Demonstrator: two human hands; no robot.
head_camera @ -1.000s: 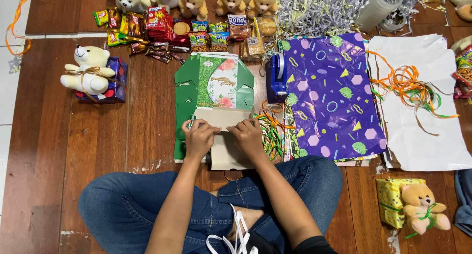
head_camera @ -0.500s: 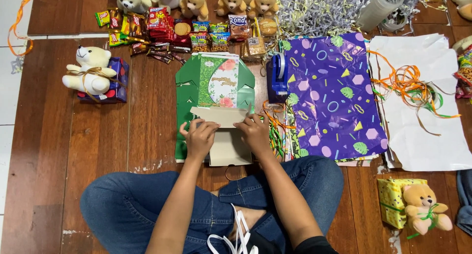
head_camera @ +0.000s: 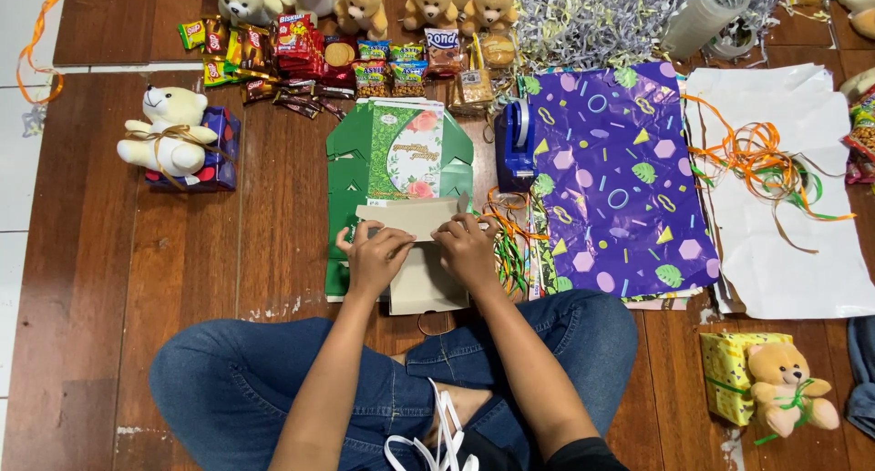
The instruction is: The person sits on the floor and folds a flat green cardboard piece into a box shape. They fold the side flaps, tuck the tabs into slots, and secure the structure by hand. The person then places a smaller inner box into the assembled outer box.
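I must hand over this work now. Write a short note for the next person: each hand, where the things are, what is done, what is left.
Left hand: pressing on the folded tan flap of the green flat box, fingers bent.
Right hand: pressing the same flap from the other side.
Things: the box lies flat on the wooden floor before the crossed legs; blue tape dispenser right of it; purple wrapping paper beyond that; snack packets above.
Done: one flap is folded over.
Left: the box is not yet formed; nothing is inside it.

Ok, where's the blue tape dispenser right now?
In the head view, the tape dispenser stands on the floor right of centre, between the green box and the purple wrapping paper, just beyond the right hand.
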